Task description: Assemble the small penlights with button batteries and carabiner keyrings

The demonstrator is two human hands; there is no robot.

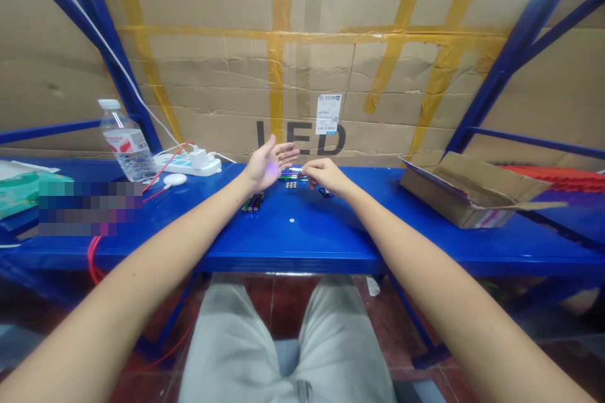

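Note:
My left hand [270, 165] is held up over the table with its palm turned inward and fingers stretched out. A purple glow [271, 169] shows on its palm. My right hand [326, 176] is just to the right, fingers closed in a pinch. What sits in that pinch is too small to make out. Between and behind the hands lie several shiny slim tubes [289, 176]. Below them is a cluster of small round silvery pieces [290, 185]. Several dark tubes [253, 203] lie side by side under my left wrist. A small dark item [324, 192] lies beneath my right hand.
On the blue table [293, 242], a white round piece [292, 220] lies near the front. An open cardboard box [466, 195] stands at right. To the left are a water bottle [125, 141], a power strip [189, 164] and red cables [97, 258]. Taped cardboard [227, 88] rises behind.

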